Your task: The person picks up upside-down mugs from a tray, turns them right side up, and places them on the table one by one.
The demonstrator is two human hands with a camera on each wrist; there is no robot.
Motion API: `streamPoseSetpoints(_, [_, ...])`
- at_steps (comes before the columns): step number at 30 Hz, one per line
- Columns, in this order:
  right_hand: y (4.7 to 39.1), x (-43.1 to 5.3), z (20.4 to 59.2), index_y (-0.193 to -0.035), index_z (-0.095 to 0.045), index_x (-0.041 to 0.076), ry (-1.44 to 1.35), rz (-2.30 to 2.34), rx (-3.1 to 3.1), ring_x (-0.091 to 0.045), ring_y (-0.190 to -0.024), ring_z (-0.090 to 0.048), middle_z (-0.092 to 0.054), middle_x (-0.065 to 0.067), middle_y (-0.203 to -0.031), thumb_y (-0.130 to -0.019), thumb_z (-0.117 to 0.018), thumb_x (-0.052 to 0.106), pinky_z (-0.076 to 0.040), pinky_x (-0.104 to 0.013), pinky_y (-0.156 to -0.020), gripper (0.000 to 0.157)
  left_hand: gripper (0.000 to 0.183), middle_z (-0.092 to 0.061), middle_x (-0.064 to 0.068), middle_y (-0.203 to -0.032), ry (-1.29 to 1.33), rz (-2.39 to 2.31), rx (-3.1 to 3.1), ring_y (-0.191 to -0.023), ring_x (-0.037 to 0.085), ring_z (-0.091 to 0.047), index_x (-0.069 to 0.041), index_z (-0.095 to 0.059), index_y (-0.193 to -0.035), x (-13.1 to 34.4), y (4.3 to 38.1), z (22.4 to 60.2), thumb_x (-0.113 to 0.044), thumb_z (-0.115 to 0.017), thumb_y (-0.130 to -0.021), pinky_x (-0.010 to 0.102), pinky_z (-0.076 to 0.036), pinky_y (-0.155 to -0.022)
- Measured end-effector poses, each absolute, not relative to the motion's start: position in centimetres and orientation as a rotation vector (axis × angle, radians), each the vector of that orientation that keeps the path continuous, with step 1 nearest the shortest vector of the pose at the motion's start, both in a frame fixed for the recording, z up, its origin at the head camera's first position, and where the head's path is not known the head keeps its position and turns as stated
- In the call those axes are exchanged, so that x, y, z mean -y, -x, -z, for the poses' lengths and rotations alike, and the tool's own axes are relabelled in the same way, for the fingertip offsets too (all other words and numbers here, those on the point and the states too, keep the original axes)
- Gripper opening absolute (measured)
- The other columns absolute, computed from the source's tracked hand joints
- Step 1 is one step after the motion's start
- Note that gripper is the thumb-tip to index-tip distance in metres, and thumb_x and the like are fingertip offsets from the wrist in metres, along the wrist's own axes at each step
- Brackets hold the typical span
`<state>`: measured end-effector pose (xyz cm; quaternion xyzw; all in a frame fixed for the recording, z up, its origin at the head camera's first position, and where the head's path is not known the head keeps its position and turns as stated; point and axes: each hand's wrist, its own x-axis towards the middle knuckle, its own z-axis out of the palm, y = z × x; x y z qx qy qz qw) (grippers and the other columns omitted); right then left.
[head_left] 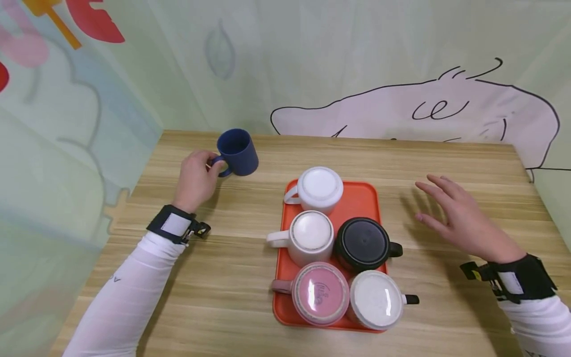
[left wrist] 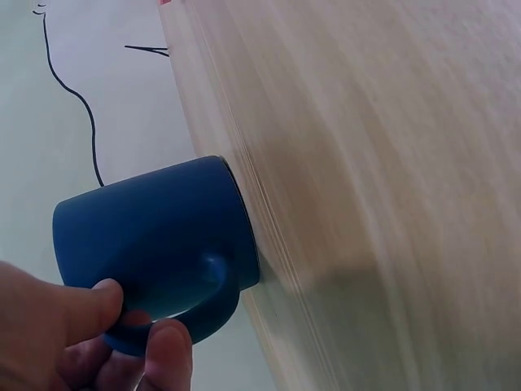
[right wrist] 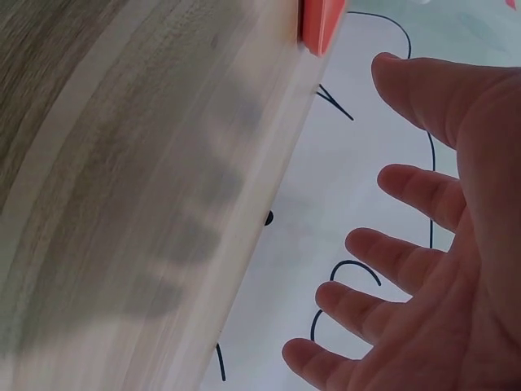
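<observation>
Near the table's back left, my left hand [head_left: 196, 179] pinches the handle of a dark blue mug [head_left: 241, 154], which stands upright with its mouth up. The left wrist view shows the thumb and fingers around that handle on the blue mug [left wrist: 155, 232]. Over the right side of the table, my right hand [head_left: 461, 218] holds nothing, its fingers spread; the right wrist view shows the same hand [right wrist: 472, 244] above the wood. Between the hands lies an orange tray [head_left: 357, 198] with several upside-down mugs on it.
On the tray are a white mug [head_left: 319, 189] at the back, another white mug [head_left: 311, 237], a black mug [head_left: 363, 244], a pink mug [head_left: 321, 293] and a white mug with a black-tipped handle [head_left: 376, 300]. Some handles overhang the tray. A printed curtain [head_left: 250, 64] borders the wooden table [head_left: 232, 297].
</observation>
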<state>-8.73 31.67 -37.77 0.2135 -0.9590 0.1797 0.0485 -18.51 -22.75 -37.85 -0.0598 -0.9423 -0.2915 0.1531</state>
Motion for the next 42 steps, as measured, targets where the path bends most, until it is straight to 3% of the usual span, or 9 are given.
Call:
streamPoseSetpoints(11, [8.5, -31.4, 37.7, -0.149, -0.045, 0.011, -0.667, -0.545, 2.933, -0.048, -0.14, -0.026, -0.033, -0.024, -0.153, -0.085, -0.079, 0.027, -0.02, -0.066, -0.11, 0.074, 0.026, -0.061, 0.02, -0.097, 0.157, 0.83, 2.728, -0.087, 0.032, -0.055, 0.008, -0.065, -0.108, 22.5, 18.3, 37.7, -0.016, -0.064, -0.098, 0.042, -0.045, -0.07])
streamPoseSetpoints(21, [7.7, -30.4, 36.4, -0.146, -0.05, 0.011, -0.717, -0.519, 2.951, -0.047, -0.132, -0.04, -0.041, -0.02, -0.149, -0.088, -0.076, 0.032, -0.034, -0.065, -0.101, 0.067, 0.029, -0.061, 0.02, -0.103, 0.134, 0.854, 2.735, -0.089, 0.032, -0.055, 0.007, -0.065, -0.113, 22.4, 18.0, 37.3, -0.017, -0.064, -0.098, 0.042, -0.046, -0.071])
streamPoseSetpoints(32, [6.5, -29.0, 35.1, -0.143, -0.054, 0.013, -0.826, -0.532, 2.942, -0.037, -0.129, -0.046, -0.048, -0.013, -0.145, -0.089, -0.075, 0.031, -0.04, -0.059, -0.099, 0.06, 0.043, -0.057, 0.019, -0.107, 0.104, 0.801, 2.698, -0.081, 0.03, -0.054, 0.005, -0.061, -0.125, 22.0, 16.2, 35.8, -0.024, -0.069, -0.094, 0.04, -0.042, -0.066])
streamPoseSetpoints(42, [5.7, -28.3, 34.6, -0.14, -0.056, 0.014, -0.884, -0.529, 2.97, -0.029, -0.124, -0.053, -0.055, -0.005, -0.138, -0.09, -0.074, 0.029, -0.046, -0.052, -0.097, 0.056, 0.042, -0.058, 0.02, -0.108, 0.249, 0.738, 2.658, -0.085, 0.03, -0.053, 0.007, -0.064, -0.119, 20.6, 14.2, 34.4, -0.024, -0.072, -0.092, 0.041, -0.045, -0.071])
